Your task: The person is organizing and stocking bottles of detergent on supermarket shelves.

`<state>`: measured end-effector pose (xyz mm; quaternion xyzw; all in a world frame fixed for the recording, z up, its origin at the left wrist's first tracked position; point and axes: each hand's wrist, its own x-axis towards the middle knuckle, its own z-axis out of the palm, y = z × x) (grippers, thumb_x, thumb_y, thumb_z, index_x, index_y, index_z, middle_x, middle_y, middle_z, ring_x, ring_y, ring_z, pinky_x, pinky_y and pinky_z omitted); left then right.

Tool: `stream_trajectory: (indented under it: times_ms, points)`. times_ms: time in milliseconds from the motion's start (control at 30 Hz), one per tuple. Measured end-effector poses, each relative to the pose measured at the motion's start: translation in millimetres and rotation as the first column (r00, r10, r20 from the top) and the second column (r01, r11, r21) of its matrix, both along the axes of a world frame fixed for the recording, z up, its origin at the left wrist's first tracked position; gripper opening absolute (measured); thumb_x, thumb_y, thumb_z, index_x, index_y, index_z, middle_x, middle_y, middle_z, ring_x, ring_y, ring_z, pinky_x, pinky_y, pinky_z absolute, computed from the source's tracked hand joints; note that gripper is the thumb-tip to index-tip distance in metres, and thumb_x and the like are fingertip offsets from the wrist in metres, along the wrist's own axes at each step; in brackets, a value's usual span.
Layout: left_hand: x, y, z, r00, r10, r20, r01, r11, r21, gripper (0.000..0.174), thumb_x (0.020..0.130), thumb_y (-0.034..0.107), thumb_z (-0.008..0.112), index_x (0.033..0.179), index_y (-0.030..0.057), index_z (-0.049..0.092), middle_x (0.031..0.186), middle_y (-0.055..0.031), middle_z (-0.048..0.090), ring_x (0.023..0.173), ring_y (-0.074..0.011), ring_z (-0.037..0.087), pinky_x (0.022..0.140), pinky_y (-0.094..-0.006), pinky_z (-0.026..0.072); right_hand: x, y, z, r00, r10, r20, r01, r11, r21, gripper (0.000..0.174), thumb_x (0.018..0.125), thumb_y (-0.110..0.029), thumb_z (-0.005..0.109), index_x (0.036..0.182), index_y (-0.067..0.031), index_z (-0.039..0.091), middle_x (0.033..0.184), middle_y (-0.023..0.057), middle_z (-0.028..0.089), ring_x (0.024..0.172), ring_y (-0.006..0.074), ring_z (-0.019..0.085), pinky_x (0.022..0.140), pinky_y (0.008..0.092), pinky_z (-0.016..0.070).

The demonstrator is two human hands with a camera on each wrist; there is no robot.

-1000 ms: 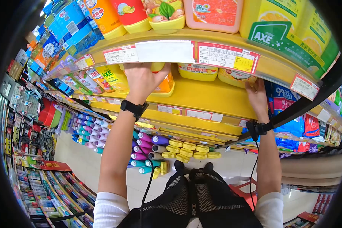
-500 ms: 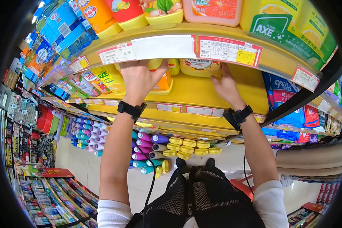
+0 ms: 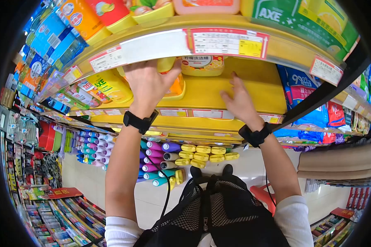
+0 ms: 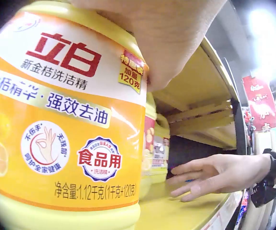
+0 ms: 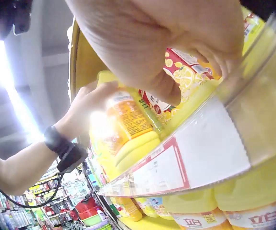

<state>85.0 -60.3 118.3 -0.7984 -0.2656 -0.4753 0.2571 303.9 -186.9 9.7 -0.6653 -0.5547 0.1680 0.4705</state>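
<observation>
My left hand (image 3: 149, 84) grips the upper part of an orange-labelled yellow dish soap bottle (image 4: 66, 120) standing at the shelf's front. The thumb lies along the bottle's right side in the head view, and the upper shelf's edge hides the fingertips. My right hand (image 3: 241, 102) hovers over the yellow shelf (image 3: 259, 86), fingers spread and holding nothing. Left of it and further in stands a lemon dish soap bottle (image 3: 203, 66), its top hidden by the shelf above. In the left wrist view, the right hand's fingers (image 4: 190, 184) point toward that row of bottles.
The upper shelf's edge with a price label (image 3: 228, 42) overhangs both hands. A yellow AXE bottle (image 3: 113, 86) stands to the left, blue bags (image 3: 305, 92) beyond a dark post (image 3: 332, 90) to the right. Several bottles (image 3: 154, 156) stand on the floor below.
The right hand pushed the lemon dish soap bottle leftward along the shelf, then came off it, fingers spread. The left hand has stayed on its bottle. The head view has shifted slightly.
</observation>
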Motion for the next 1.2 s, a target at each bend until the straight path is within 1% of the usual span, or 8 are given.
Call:
stream_trajectory:
  times_ms: [167,467,567,667,800,900,1000,1200]
  points:
    - [48,-46,5,0.997,-0.036,-0.068,0.029,0.994,-0.107,0.038,0.072,0.039,0.080,0.096,0.0102,0.073,0.089,-0.0085,0.070,0.075,-0.0287,0.065,0.073,-0.0411,0.0482,-7,-28,9,0.998,0.045,0.033,-0.045,0.999,-0.009,0.080,0.085,-0.019,0.070,0.144,0.0135,0.026,0.143,0.0355,0.038,0.135,0.0450,0.039,0.111,0.0419,0.0362]
    - [171,-107,-9,0.976,-0.215,0.036,0.218,0.951,-0.220,0.042,0.073,0.044,0.075,0.099,0.0105,0.071,0.090,-0.0068,0.069,0.078,-0.0264,0.067,0.068,-0.0405,0.0507,43,-53,1,0.995,0.034,-0.095,-0.019,0.988,0.153,0.086,0.081,-0.010,0.076,0.145,0.0069,0.021,0.136,0.0306,0.046,0.127,0.0428,0.048,0.105,0.0421,0.0421]
    - [199,-111,-5,0.963,-0.268,0.033,0.270,0.960,-0.075,0.039,0.075,0.043,0.073,0.098,0.0104,0.071,0.090,-0.0094,0.069,0.079,-0.0275,0.067,0.064,-0.0405,0.0521,72,-61,0,0.996,-0.083,0.012,0.079,0.976,0.203,0.083,0.084,-0.008,0.072,0.146,0.0054,0.019,0.136,0.0299,0.047,0.124,0.0430,0.051,0.101,0.0421,0.0446]
    - [229,-105,-9,0.933,-0.356,0.050,0.359,0.930,-0.084,0.036,0.079,0.041,0.071,0.097,0.0100,0.071,0.087,-0.0122,0.069,0.077,-0.0287,0.068,0.061,-0.0424,0.0531,86,-64,12,0.986,-0.148,-0.082,0.156,0.983,0.102,0.072,0.086,0.006,0.061,0.146,0.0046,0.022,0.144,0.0257,0.041,0.136,0.0321,0.042,0.111,0.0373,0.0343]
    - [256,-93,-11,0.902,-0.425,0.080,0.429,0.853,-0.298,0.034,0.081,0.040,0.071,0.097,0.0097,0.071,0.083,-0.0111,0.070,0.075,-0.0302,0.068,0.061,-0.0427,0.0537,105,-42,-3,0.945,-0.314,0.090,0.283,0.924,0.256,0.063,0.083,0.006,0.059,0.141,0.0056,0.033,0.141,0.0268,0.042,0.138,0.0387,0.037,0.113,0.0399,0.0321]
    - [269,-84,-11,0.886,-0.438,0.150,0.460,0.795,-0.395,0.031,0.082,0.038,0.071,0.096,0.0103,0.071,0.082,-0.0097,0.070,0.074,-0.0300,0.068,0.061,-0.0417,0.0542,112,-29,-5,0.929,-0.366,0.062,0.357,0.927,0.116,0.058,0.081,0.005,0.060,0.136,0.0048,0.041,0.141,0.0263,0.042,0.136,0.0429,0.037,0.112,0.0415,0.0334]
    - [275,-74,-13,0.850,-0.489,0.194,0.526,0.775,-0.349,0.023,0.084,0.030,0.067,0.093,0.0085,0.071,0.083,-0.0122,0.070,0.076,-0.0342,0.067,0.065,-0.0440,0.0532,122,-19,-6,0.924,-0.333,0.188,0.336,0.942,0.018,0.068,0.089,-0.018,0.068,0.140,0.0055,0.030,0.139,0.0299,0.041,0.126,0.0457,0.045,0.102,0.0466,0.0423]
    - [265,-79,-9,0.883,-0.450,0.131,0.456,0.760,-0.463,0.020,0.085,0.025,0.064,0.093,0.0066,0.070,0.087,-0.0158,0.069,0.080,-0.0380,0.065,0.069,-0.0466,0.0521,121,-15,-16,0.929,-0.342,0.139,0.329,0.938,0.111,0.065,0.089,-0.019,0.066,0.139,0.0069,0.031,0.138,0.0319,0.042,0.125,0.0471,0.045,0.103,0.0467,0.0412]
